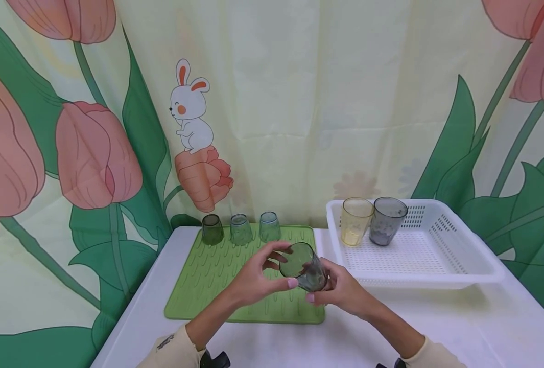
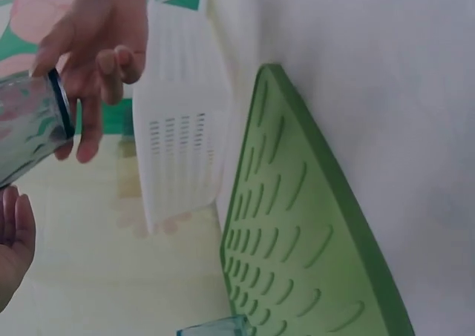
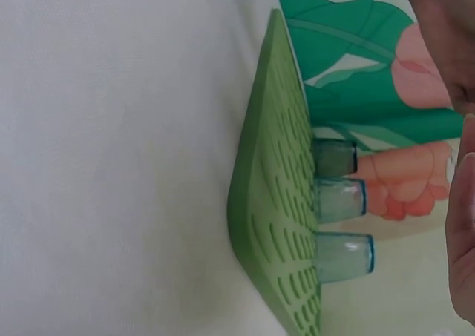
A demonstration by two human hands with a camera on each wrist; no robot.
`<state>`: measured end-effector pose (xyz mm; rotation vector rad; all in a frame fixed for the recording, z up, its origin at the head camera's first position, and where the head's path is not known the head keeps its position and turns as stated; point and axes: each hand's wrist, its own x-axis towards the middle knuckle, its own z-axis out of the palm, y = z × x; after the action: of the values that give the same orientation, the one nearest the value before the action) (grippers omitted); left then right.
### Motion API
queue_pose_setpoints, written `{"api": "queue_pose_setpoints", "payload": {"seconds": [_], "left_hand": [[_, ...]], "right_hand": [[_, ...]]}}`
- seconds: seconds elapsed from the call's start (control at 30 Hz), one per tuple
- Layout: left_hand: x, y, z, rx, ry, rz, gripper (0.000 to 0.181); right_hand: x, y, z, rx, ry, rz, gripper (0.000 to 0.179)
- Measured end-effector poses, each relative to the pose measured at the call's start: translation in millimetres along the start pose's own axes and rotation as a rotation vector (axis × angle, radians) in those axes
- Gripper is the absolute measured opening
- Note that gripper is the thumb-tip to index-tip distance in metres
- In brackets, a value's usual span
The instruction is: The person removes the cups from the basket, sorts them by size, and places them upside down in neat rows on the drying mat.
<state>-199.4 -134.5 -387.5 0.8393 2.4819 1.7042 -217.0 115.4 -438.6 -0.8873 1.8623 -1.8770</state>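
Both hands hold a tilted, see-through grey-green drinking glass (image 1: 299, 261) over the right part of the green drying mat (image 1: 249, 306). My left hand (image 1: 255, 278) grips it near the wide rim, thumb below and fingers above. At the base end, the fingers and thumb of my right hand (image 1: 347, 292) pinch the glass. The left wrist view shows the thick dark-blue base of the glass (image 2: 61, 104) at the right hand (image 2: 104, 43). Along the mat's back edge stand a dark green glass (image 1: 212, 231) and two bluish glasses (image 1: 241, 231), mouth down.
A white perforated plastic basket (image 1: 437, 278) stands on the right of the white table (image 1: 391, 327). Inside, at its left end, are a yellow glass (image 1: 356, 222) and a grey glass (image 1: 387, 222), both mouth up. A curtain (image 1: 276, 102) printed with tulips hangs right behind the table.
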Motion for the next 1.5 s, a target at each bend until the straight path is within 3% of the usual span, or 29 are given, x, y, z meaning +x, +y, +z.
{"api": "queue_pose_setpoints", "payload": {"seconds": [0.27,0.57,0.9,1.2,1.5], "left_hand": [[-8.6,-9.0,-4.3,-0.034,-0.041,-0.027,0.070],[-11.6,-15.9,-2.4,0.015,-0.064,-0.055,0.080],[-18.3,-23.0,-5.2,0.056,-0.057,-0.106,0.067],[-31.1,-33.0,-12.7,0.071,-0.069,-0.156,0.072],[-51.1,-56.4,-27.0,0.105,-0.039,-0.243,0.058]], "right_hand": [[-2.7,-4,-7,0.023,0.042,-0.004,0.061],[-1.5,-4,-7,0.011,0.081,-0.002,0.061],[6.5,-6,1,0.049,0.099,-0.005,0.062],[21.4,-4,9,0.048,0.088,-0.069,0.058],[41.7,0,10,0.015,0.166,-0.007,0.061]]}}
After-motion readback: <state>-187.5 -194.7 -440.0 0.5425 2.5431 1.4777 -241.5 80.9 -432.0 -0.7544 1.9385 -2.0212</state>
